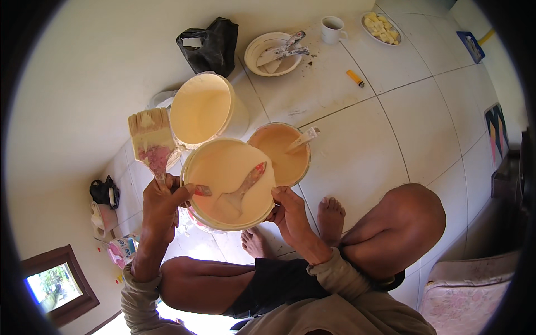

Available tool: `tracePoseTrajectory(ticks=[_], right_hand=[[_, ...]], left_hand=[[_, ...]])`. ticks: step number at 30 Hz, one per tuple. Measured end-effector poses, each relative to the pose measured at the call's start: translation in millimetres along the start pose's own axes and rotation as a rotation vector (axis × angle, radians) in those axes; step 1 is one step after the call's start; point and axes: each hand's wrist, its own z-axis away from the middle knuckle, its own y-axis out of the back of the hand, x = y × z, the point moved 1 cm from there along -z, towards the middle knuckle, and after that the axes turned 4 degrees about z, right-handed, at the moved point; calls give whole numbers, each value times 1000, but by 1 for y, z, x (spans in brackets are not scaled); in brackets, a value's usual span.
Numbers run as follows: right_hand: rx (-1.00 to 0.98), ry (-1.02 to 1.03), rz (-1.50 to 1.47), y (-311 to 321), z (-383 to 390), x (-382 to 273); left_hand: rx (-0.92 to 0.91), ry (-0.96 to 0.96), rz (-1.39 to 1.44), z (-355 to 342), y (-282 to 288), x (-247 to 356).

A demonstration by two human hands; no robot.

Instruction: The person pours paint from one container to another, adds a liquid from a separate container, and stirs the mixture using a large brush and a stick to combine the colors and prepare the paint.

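Between my hands is a round pale bucket (234, 225) of cream paint. My left hand (161, 204) is closed round the handle of a wide, paint-caked brush (151, 134), and its thumb presses on the bucket's left rim. My right hand (293, 218) grips the opposite rim with thumb and fingers. Inside the bucket lies a paint-coated tool with a red-tipped handle (254, 176); its far end sinks in the paint, so its kind is unclear. A second red handle end (202, 190) shows by my left thumb. Just beyond stands a tub of tan paint (279, 162) with a pale-handled tool (304, 139) in it.
A larger cream-coated bucket (202, 109) stands behind, near the wall. Farther off are a black plastic bag (215, 44), a bowl with scrapers (259, 42), a mug (331, 30), a plate of yellow pieces (381, 29) and an orange lighter (354, 78) on the tiled floor (357, 145).
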Motion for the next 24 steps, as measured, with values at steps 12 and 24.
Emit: tracePoseTrajectory(ticks=[12,24], right_hand=[[-10,-25,8,-2,3,-2],[-47,77,374,-19,1,26]], left_hand=[[-15,-25,-3,2,3,2],[-1,58,-14,-6,64,-66]])
